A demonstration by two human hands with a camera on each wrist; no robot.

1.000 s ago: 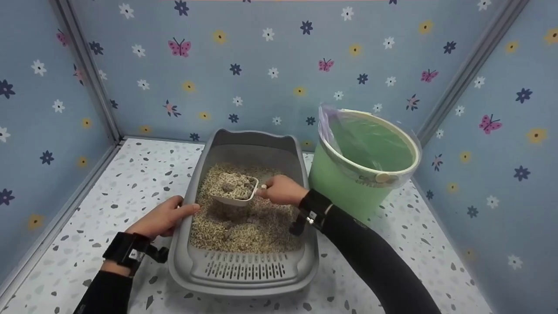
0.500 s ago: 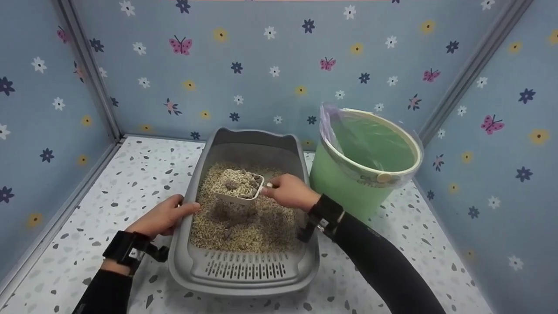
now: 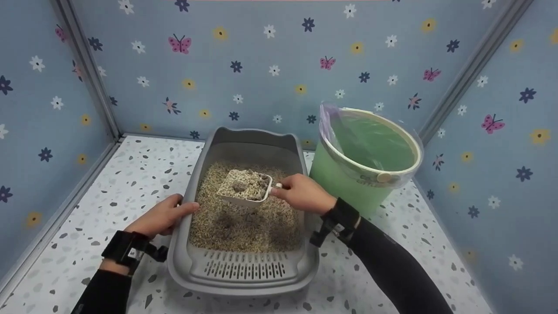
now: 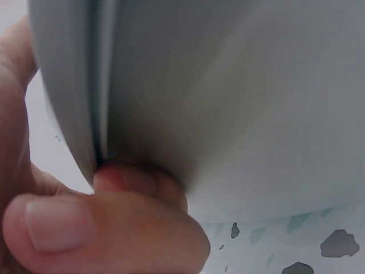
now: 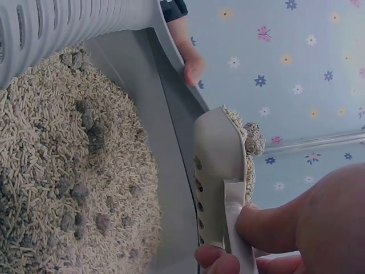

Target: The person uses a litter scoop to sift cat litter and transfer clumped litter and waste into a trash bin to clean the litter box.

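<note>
My right hand [image 3: 303, 192] pinches the short handle of a white litter scoop [image 3: 244, 202], thumb on top. The scoop is heaped with pale pellet litter [image 3: 249, 179] and grey clumps, and hangs level above the grey litter box [image 3: 244, 285]. In the right wrist view, slots show in the side of the scoop [image 5: 219, 154], and several grey clumps [image 5: 78, 191] lie in the box's litter. At the box's left side my left hand [image 3: 161, 216] grips the rim, thumb over the top. The left wrist view has its fingers [image 4: 125, 228] curled under that rim.
A green bin [image 3: 340, 183] with a clear purple-tinted liner stands right of the box, close to my right hand. Flower-patterned wall panels [image 3: 261, 48] enclose the back and both sides. The speckled white surface [image 3: 144, 174] shows around the box.
My right hand has carried the loaded scoop a little to the right above the litter, toward the bin side. The left hand stays on the rim.
</note>
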